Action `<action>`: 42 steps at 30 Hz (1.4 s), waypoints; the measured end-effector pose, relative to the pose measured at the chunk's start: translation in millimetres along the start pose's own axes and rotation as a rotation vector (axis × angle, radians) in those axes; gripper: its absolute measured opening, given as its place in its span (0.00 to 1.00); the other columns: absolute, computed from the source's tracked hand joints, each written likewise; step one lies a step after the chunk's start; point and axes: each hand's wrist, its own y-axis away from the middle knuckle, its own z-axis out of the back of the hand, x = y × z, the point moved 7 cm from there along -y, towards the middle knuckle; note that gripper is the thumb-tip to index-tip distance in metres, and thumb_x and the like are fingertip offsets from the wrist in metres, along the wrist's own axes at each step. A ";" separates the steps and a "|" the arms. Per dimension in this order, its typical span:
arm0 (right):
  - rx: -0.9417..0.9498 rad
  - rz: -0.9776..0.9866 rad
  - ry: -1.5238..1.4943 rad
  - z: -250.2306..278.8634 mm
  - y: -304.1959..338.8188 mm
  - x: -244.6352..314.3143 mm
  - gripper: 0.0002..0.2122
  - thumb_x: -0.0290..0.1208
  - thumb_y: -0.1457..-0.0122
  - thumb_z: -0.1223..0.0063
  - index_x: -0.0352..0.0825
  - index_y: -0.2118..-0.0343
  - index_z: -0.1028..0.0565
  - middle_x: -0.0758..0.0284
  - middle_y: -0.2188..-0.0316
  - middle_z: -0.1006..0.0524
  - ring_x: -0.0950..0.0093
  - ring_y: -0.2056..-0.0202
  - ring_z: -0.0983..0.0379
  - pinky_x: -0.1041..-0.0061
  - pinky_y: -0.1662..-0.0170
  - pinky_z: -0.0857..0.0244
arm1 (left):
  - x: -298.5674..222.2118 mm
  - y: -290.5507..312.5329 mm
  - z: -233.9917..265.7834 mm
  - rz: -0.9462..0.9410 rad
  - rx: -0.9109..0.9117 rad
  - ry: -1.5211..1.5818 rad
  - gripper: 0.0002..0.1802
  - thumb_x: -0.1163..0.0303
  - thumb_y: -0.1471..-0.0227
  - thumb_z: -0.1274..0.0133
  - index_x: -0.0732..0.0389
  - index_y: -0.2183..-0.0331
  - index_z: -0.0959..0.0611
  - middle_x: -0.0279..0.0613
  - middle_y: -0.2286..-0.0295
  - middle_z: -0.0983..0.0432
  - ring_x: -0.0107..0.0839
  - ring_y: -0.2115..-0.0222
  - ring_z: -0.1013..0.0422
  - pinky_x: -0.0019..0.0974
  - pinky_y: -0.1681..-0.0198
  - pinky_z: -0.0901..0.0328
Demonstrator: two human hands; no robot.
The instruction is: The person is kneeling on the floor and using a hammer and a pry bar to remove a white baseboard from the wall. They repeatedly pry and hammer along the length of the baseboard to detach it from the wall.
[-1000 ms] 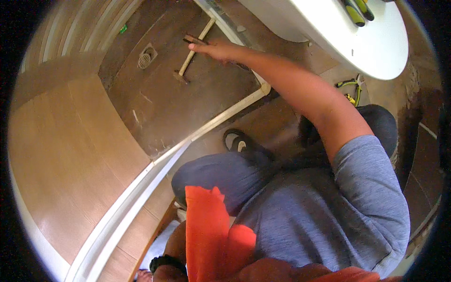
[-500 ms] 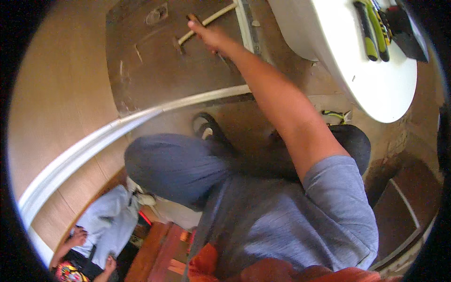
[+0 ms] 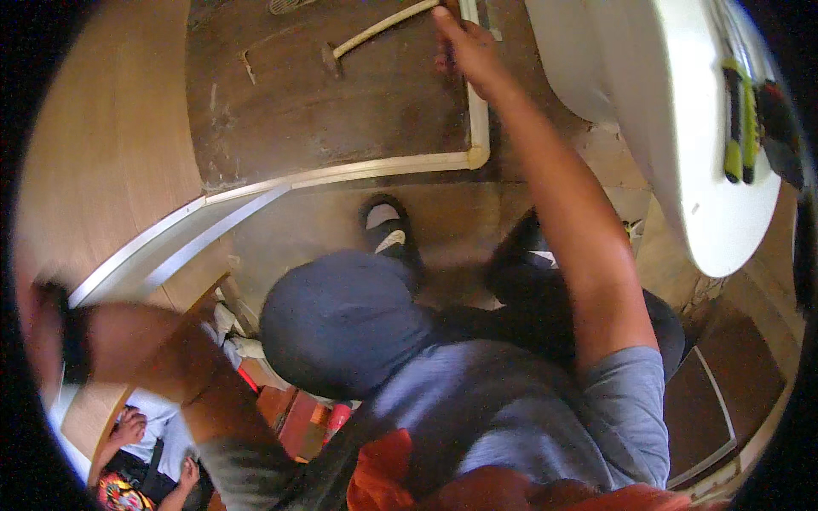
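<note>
My right hand [image 3: 471, 53] reaches far forward over the brown floor panel. Its extended finger is at the handle end of a hammer [image 3: 381, 30], and its other fingers bend apart from the handle. The hammer lies on the panel with its dark head to the left and its pale handle sloping up to the right. At the far left edge my left hand [image 3: 32, 328] is smeared by motion, with a black band at the wrist. Its fingers, and whatever they may hold, cannot be made out.
A white curved fixture [image 3: 682, 128] stands at right, with green-and-black handled tools [image 3: 740, 128] on it. A pale raised edging [image 3: 383, 164] borders the panel. A thin bent piece [image 3: 248, 66] lies on it. Another person's hand [image 3: 130, 426] shows at lower left, near a red-brown wooden box [image 3: 294, 417].
My right hand has moved from the middle of the hammer to its handle end. My left arm has swung into view at left. The view has shifted; the hammer stays on the panel.
</note>
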 end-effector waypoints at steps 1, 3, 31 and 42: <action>-0.052 0.067 -0.024 12.8 -11.2 -12.0 0.29 0.61 0.41 0.46 0.31 0.61 0.25 0.68 0.77 0.25 0.75 0.76 0.27 0.72 0.70 0.32 | 12.3 0.0 -54.2 -0.006 0.107 0.100 0.11 0.64 0.39 0.48 0.58 0.60 0.16 0.34 0.63 0.20 0.25 0.65 0.27 0.31 0.61 0.32; -0.119 0.072 0.045 38.8 -2.3 -22.1 0.24 0.54 0.38 0.45 0.32 0.61 0.26 0.68 0.75 0.24 0.75 0.74 0.26 0.73 0.68 0.31 | 29.7 33.8 -177.0 0.016 0.368 0.363 0.12 0.64 0.39 0.48 0.58 0.59 0.16 0.34 0.63 0.20 0.25 0.65 0.27 0.31 0.61 0.32; -0.219 -0.030 0.167 2.2 -42.1 -81.4 0.12 0.35 0.35 0.44 0.34 0.57 0.32 0.71 0.73 0.27 0.82 0.78 0.32 0.78 0.76 0.35 | 17.8 366.5 -432.2 0.150 1.352 0.346 0.31 0.52 0.63 0.32 0.51 0.54 0.15 0.47 0.59 0.30 0.48 0.51 0.36 0.49 0.49 0.39; -0.262 -0.074 0.273 10.8 -41.3 -106.9 0.15 0.39 0.35 0.45 0.32 0.57 0.33 0.70 0.74 0.28 0.81 0.77 0.34 0.76 0.75 0.38 | 18.3 365.8 -431.5 0.170 1.303 0.339 0.30 0.52 0.65 0.31 0.54 0.57 0.14 0.45 0.61 0.29 0.47 0.53 0.35 0.49 0.49 0.37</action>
